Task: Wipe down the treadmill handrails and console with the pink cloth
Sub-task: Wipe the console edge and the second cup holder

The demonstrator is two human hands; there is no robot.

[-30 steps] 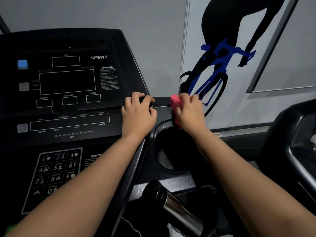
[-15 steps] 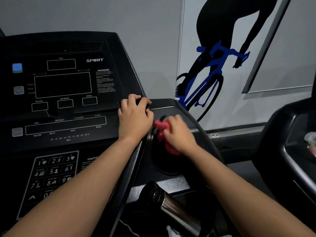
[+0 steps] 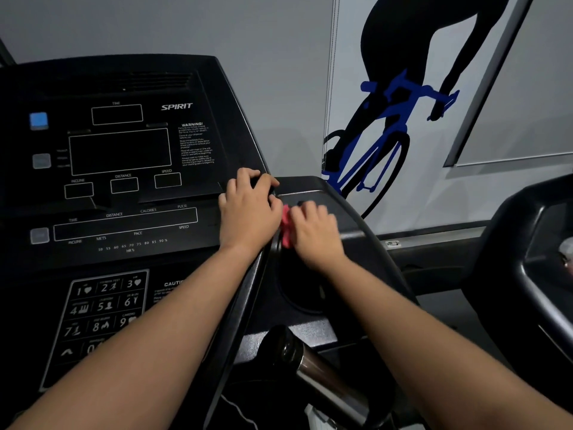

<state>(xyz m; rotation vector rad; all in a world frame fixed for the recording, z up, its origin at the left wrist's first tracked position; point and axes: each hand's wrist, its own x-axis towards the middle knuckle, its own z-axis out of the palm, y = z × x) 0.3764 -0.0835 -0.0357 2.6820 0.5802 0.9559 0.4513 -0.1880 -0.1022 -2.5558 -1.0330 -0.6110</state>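
As the pink cloth (image 3: 286,226) travels round the cup holder (image 3: 305,293), the record stands as follows.

Change noted: one second ago the cloth was at the far edge of the side tray (image 3: 313,187). Half a second ago it sat lower, on the cup holder's near-left rim. It now lies at the rim's upper left, hard by the left hand (image 3: 249,209), which has not shifted.

Judgement: a wiping pass over the tray beside the console (image 3: 124,169) is under way. No cloth is on the display face, keypad (image 3: 102,311) or handrail (image 3: 322,378), and these probably remain to be done.

Item, left hand: fingers curled over the console's right edge, gripping it, apparently as a brace.

Item, right hand (image 3: 314,232): blurred by motion. Its fingers are bent down over the cloth, bunching it and pressing it to the black plastic.

Item, pink cloth: crumpled and mostly hidden beneath the right palm and fingers. One pink fold shows on the thumb side, in the narrow gap between the two hands. Whether it touches the left hand or only sits just beside it cannot be told. It lies on the tray surface above the cup holder's opening, not inside it.

Other items:
- Cyclist wall graphic (image 3: 387,119), behind the tray.
- Neighbouring machine (image 3: 533,243), at right, well apart from both hands.
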